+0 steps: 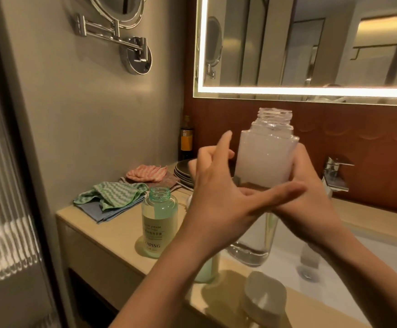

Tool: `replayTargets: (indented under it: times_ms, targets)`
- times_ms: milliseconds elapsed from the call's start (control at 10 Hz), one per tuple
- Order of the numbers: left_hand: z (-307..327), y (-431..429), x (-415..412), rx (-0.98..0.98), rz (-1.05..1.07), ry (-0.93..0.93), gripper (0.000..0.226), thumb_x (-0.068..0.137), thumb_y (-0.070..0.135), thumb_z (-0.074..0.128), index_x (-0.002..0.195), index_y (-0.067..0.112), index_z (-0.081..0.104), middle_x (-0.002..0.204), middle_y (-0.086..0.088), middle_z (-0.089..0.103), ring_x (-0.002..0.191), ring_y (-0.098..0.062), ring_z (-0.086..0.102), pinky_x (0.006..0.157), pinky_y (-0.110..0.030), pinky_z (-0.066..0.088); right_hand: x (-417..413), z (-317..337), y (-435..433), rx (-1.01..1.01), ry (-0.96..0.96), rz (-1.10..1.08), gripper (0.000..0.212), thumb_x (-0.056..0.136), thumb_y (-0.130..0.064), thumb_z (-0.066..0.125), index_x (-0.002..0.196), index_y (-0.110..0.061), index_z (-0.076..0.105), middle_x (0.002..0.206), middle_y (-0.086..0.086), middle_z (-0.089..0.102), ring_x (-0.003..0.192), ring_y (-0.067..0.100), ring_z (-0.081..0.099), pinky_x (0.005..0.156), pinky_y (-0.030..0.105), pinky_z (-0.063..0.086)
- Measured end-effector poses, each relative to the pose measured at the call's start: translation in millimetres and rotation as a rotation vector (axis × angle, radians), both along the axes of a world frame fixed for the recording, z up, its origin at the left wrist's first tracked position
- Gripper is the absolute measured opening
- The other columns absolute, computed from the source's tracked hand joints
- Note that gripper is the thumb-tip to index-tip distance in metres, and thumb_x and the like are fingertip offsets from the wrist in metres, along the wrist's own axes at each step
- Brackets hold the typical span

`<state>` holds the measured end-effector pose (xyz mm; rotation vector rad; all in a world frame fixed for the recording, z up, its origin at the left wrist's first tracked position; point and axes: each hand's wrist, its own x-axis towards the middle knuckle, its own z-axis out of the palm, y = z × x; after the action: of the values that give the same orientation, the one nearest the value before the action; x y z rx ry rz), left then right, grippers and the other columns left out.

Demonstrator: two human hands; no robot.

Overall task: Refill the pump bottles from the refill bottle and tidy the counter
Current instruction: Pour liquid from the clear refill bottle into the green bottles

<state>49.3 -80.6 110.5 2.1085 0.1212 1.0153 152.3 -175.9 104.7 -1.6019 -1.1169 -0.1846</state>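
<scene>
Clamping frosted, thread-necked bottle (266, 157): right hand (311, 197) grip; left hand (216, 197) grip apart

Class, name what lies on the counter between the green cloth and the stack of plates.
In the head view, a crumpled pink striped cloth lies between the green cloth and the stack of plates.

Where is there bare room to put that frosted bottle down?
Bare counter lies left of the green bottle, in front of the cloths. The ledge right of the faucet looks free too. Crowded: the back corner with plates, and around the clear bottle.
</scene>
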Motion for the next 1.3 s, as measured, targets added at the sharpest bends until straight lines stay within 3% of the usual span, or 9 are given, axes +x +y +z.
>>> replayTargets:
  times_ms: [100,200,300,400,500,600,800,1000,1300]
  targets:
    - [-38,17,2,0.041,0.132,-0.218,0.097,0.056,0.085,0.049,0.14,0.041,0.026,0.12,0.018,0.036,0.114,0.001,0.034,0.085,-0.01,0.034,13,2,4,0.003,-0.014,-0.027,0.092,0.044,-0.044,0.087,0.12,-0.023,0.039,0.107,-0.013,0.054,0.094,0.0,0.06,0.07,0.017,0.054]
    - [-78,29,8,-0.138,0.26,-0.341,0.086,0.062,0.072,0.059,0.135,0.038,0.032,0.121,0.018,0.038,0.116,0.004,0.037,0.089,-0.001,0.027,24,3,11,0.013,-0.05,-0.057,0.089,0.051,-0.025,0.088,0.123,-0.025,0.035,0.111,-0.017,0.05,0.098,0.001,0.054,0.072,0.014,0.052]
    - [-114,31,11,-0.262,0.304,-0.226,0.096,0.055,0.071,0.07,0.134,0.049,0.02,0.13,0.014,0.034,0.123,-0.002,0.033,0.094,-0.005,0.026,38,2,21,-0.018,-0.076,-0.055,0.092,0.054,-0.013,0.089,0.128,-0.024,0.036,0.113,-0.017,0.051,0.102,0.001,0.053,0.076,0.01,0.048]
    - [-135,30,17,-0.355,0.247,-0.096,0.109,0.044,0.064,0.075,0.129,0.06,0.008,0.139,0.012,0.031,0.13,-0.007,0.028,0.105,-0.028,0.029,46,-3,31,-0.066,-0.078,-0.046,0.091,0.055,-0.009,0.087,0.128,-0.03,0.037,0.109,-0.022,0.05,0.097,-0.007,0.052,0.067,0.001,0.042]
    - [-144,31,22,-0.39,0.239,-0.031,0.116,0.046,0.051,0.084,0.129,0.063,0.003,0.15,0.011,0.022,0.134,-0.006,0.021,0.108,-0.029,0.023,51,-11,38,-0.083,-0.09,-0.038,0.089,0.055,-0.007,0.086,0.122,-0.039,0.037,0.105,-0.023,0.053,0.091,-0.013,0.052,0.064,0.0,0.042]
    - [-150,32,23,-0.416,0.273,0.023,0.118,0.049,0.044,0.088,0.131,0.062,0.006,0.149,0.012,0.025,0.12,-0.002,0.025,0.097,-0.025,0.026,56,-20,44,-0.118,-0.113,-0.032,0.091,0.054,-0.006,0.086,0.126,-0.035,0.039,0.108,-0.016,0.055,0.093,-0.004,0.053,0.062,-0.001,0.04]
    - [-155,34,23,-0.423,0.29,0.069,0.094,0.053,0.049,0.084,0.115,0.065,0.016,0.124,0.02,0.038,0.106,-0.003,0.031,0.089,-0.023,0.029,68,-35,51,-0.162,-0.169,-0.025,0.092,0.053,-0.006,0.085,0.123,-0.041,0.036,0.103,-0.019,0.054,0.091,0.0,0.055,0.064,0.004,0.044]
    - [-160,36,24,-0.339,0.308,0.077,0.097,0.032,0.077,0.064,0.119,0.064,0.023,0.123,0.021,0.05,0.113,-0.008,0.049,0.1,-0.037,0.042,76,-43,51,-0.198,-0.253,0.018,0.087,0.055,-0.003,0.084,0.11,-0.05,0.036,0.099,-0.024,0.051,0.099,-0.007,0.049,0.063,0.007,0.046]
    - [-161,37,26,-0.316,0.305,0.056,0.097,0.033,0.079,0.063,0.119,0.061,0.024,0.123,0.02,0.052,0.112,-0.009,0.051,0.099,-0.041,0.044,89,-51,51,-0.282,-0.303,0.064,0.092,0.055,-0.001,0.083,0.115,-0.052,0.035,0.106,-0.022,0.052,0.097,0.002,0.053,0.07,0.017,0.05]
